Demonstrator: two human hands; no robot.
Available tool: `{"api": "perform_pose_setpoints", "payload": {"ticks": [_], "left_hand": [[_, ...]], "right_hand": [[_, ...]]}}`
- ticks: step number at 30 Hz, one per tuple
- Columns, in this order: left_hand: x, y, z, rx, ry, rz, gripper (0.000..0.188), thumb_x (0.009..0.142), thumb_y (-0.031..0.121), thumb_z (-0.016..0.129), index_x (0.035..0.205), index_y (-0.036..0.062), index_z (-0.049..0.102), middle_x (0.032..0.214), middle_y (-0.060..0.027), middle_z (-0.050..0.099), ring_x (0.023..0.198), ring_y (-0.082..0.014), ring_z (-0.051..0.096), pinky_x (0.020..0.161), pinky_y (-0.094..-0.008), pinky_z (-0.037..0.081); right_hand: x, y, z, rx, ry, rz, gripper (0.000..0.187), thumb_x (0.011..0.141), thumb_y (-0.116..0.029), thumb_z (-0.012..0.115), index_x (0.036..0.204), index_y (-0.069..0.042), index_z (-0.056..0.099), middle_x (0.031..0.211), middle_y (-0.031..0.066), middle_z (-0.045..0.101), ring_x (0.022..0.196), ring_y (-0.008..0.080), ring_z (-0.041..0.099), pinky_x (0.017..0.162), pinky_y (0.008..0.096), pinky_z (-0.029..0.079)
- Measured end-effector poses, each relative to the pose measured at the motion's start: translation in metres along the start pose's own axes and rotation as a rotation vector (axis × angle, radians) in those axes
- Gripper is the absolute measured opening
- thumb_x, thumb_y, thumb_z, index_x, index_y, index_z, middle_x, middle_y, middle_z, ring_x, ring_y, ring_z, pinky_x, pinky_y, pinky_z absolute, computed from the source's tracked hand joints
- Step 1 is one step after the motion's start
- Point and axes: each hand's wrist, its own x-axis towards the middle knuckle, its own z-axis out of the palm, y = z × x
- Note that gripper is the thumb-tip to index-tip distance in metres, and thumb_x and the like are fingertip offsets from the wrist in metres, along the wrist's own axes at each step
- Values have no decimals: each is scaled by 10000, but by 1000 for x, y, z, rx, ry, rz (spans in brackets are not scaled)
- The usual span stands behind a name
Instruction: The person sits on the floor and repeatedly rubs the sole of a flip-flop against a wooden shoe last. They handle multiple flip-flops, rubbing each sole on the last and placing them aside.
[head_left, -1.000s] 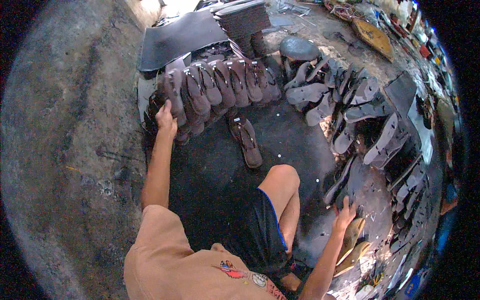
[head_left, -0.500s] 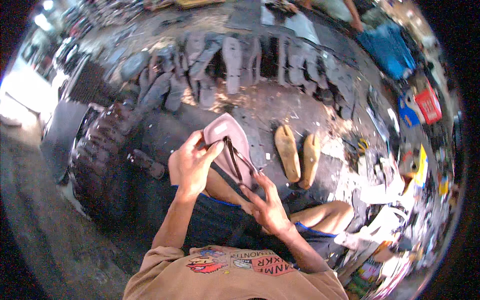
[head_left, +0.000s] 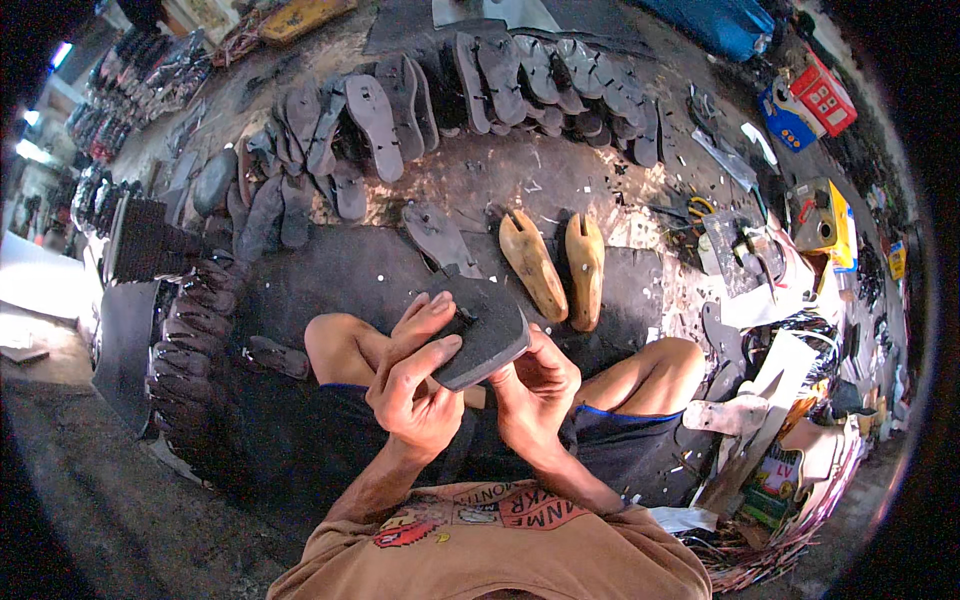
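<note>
Sole [head_left: 480,335] gripped in both hands over the lap.

Left hand [head_left: 415,385] clasping the near edge, fingers flat across the dark underside; right hand [head_left: 535,390] clenched on the right rim. Best held level, thumbs pressing evenly, grip kept snug. Beyond the sole: two wooden lasts [head_left: 555,262], then a row of sandals [head_left: 480,85].
</note>
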Motion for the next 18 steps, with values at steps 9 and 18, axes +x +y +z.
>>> {"api": "perform_pose_setpoints", "payload": {"ticks": [9, 18], "left_hand": [[18, -7, -19, -101, -227, 24, 286, 842, -61, 825, 1104, -3, 727, 1182, -218, 781, 1186, -386, 744, 1069, -573, 574], [3, 0, -9, -165, -320, -136, 425, 734, -68, 875, 1116, 45, 727, 1126, -158, 756, 1095, -332, 751, 965, -445, 602]], "right_hand": [[51, -32, -39, -578, -243, -307, 407, 890, 1, 715, 1294, -22, 669, 1354, 185, 667, 1258, 354, 638, 1109, 470, 477], [64, -47, -49, -602, -623, -168, 642, 707, 26, 816, 1336, -20, 699, 1274, 171, 718, 1230, 331, 688, 1074, 435, 528]]}}
